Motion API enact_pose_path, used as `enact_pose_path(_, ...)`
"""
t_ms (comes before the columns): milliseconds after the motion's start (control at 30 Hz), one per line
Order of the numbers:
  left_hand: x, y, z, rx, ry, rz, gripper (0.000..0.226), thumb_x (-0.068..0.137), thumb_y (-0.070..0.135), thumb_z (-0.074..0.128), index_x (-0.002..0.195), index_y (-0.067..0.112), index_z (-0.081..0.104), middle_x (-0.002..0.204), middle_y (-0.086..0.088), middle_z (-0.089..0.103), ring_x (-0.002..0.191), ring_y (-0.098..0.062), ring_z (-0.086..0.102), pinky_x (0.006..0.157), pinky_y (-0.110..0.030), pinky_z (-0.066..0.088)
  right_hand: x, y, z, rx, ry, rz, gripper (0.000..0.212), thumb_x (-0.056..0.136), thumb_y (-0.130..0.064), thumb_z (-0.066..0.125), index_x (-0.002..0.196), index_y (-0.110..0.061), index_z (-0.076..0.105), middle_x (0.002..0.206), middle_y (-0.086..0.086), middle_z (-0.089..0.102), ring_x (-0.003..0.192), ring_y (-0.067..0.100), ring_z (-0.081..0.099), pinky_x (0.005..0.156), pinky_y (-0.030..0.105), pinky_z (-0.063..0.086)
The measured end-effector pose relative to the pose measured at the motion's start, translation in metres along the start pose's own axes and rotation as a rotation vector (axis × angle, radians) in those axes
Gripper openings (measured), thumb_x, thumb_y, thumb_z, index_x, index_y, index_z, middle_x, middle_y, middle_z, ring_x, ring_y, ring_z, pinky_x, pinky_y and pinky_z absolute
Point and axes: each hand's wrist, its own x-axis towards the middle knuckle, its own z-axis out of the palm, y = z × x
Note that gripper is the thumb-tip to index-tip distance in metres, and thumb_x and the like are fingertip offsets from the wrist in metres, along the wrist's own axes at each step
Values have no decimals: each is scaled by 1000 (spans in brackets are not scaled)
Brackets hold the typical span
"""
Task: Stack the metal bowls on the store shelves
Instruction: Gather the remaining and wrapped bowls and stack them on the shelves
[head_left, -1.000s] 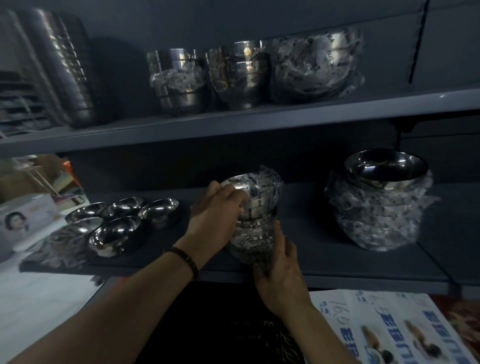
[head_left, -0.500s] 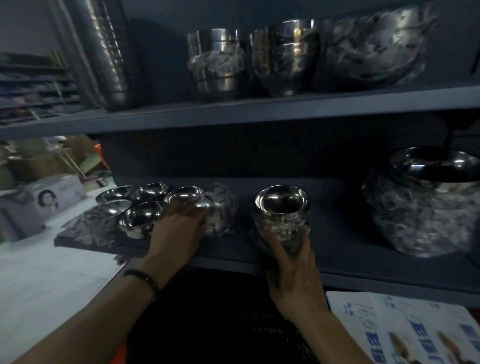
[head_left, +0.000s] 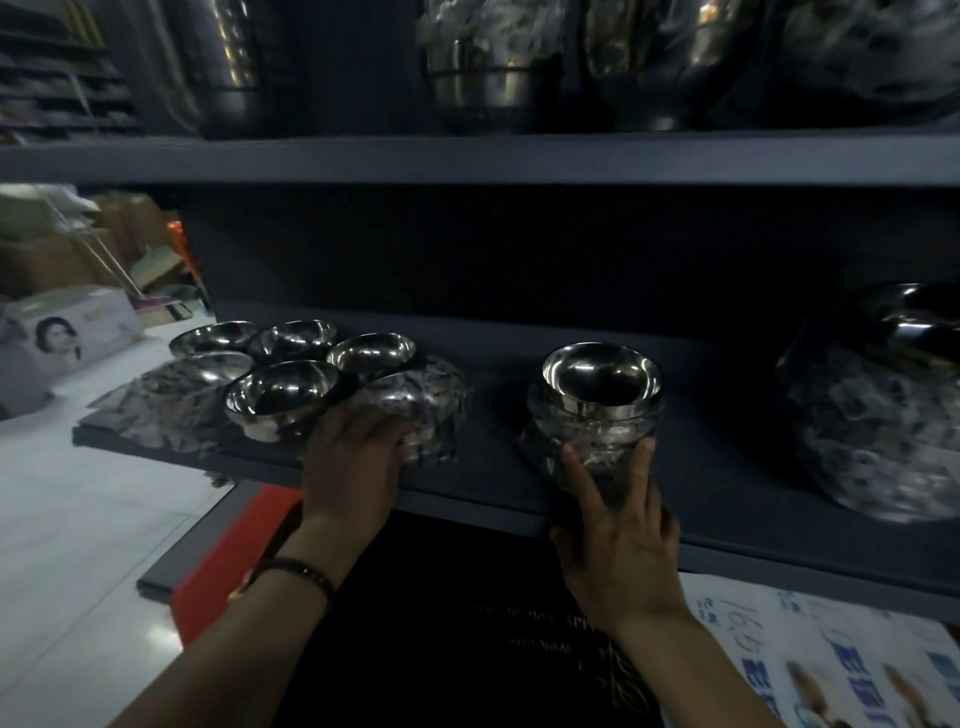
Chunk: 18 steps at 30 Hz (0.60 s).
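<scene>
A short stack of small metal bowls (head_left: 600, 400) in clear wrap stands on the dark lower shelf (head_left: 498, 467). My right hand (head_left: 618, 525) holds its near side, fingers spread up against the wrap. To the left sits a plastic-wrapped bowl (head_left: 421, 405), and my left hand (head_left: 353, 462) grips its near side. Further left, several loose small bowls (head_left: 283, 392) cluster on crumpled wrap. A large wrapped stack of bowls (head_left: 883, 415) stands at the right of the shelf.
The upper shelf (head_left: 467, 156) carries more bowl stacks (head_left: 483, 67) and a tall leaning stack of steel basins (head_left: 228, 62). A printed poster (head_left: 831, 665) lies below at right. White floor tiles, a white box (head_left: 67, 332) and cardboard lie at left.
My left hand has carried the wrapped bowl off the stack's top and set it down left, beside the loose bowls. The view has moved closer and lower. My right hand stays on the stack.
</scene>
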Motion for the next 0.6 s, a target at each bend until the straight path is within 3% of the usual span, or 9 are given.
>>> enact_pose_path(100,2,3,4,-42,-21,-45,25,88,31,57,109,32,70,118,7,69,113,-33,54,97,-46,47,8,1,4,34,21,-16,91,97,-51,63,165,-49,2,165,23,-36,158,41,14,118,61,30)
enact_pose_path(300,1,-3,7,-157,-51,-65,25,91,45,52,107,35,68,115,11,69,119,-33,56,106,-49,43,23,-8,5,40,-26,44,86,100,-48,60,164,-52,3,165,21,-34,157,41,17,120,61,26)
enact_pose_path(433,-2,-9,2,-231,-38,-47,33,94,49,52,118,36,70,124,8,66,122,-34,54,111,-48,43,17,-24,-3,-30,-45,110,90,97,-50,61,162,-55,-1,168,20,-24,157,40,11,123,61,23)
enact_pose_path(500,-6,-13,-6,-270,-15,-35,33,92,45,55,120,36,71,125,9,64,121,-33,53,107,-46,46,12,-39,-12,-105,-50,119,86,95,-54,60,163,-51,6,171,20,-6,155,38,17,121,58,27)
enact_pose_path(533,-7,-14,-10,-284,-6,-39,30,91,41,59,119,36,71,124,9,63,121,-31,52,105,-45,48,10,-46,-17,-117,-11,73,79,93,-53,61,162,-46,21,169,18,14,150,38,28,116,56,35)
enact_pose_path(600,-8,-20,-15,-305,16,-60,27,87,32,71,114,35,72,121,11,61,119,-28,52,100,-45,51,10,-64,-24,-30,94,-58,57,89,-49,59,144,-32,54,143,9,56,127,33,50,100,48,52)
